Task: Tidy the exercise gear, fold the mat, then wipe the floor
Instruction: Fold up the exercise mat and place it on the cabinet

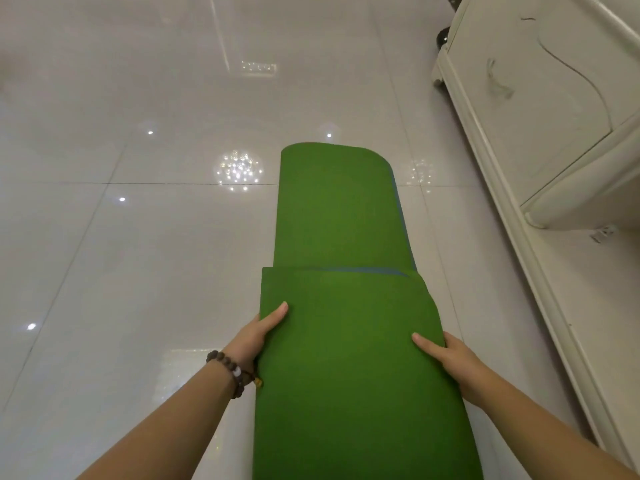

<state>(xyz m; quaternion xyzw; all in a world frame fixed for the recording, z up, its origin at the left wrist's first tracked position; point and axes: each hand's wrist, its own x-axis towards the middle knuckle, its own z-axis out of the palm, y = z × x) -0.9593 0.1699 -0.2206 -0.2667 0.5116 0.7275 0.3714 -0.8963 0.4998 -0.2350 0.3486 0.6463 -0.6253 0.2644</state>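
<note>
Both hands grip the folded green mat [346, 341]: left hand [258, 336] and right hand [450, 356] clasp opposite edges. Their fingers underneath seem curled, though hidden

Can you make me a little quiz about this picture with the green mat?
1. True or false: both hands hold the mat.
2. Which wrist wears the bead bracelet: A left, B right?
3. Fill in: the cabinet stands to the ____ of the mat.

Key: 1 true: the left hand and right hand grip its sides. 2 A. 3 right.
</note>
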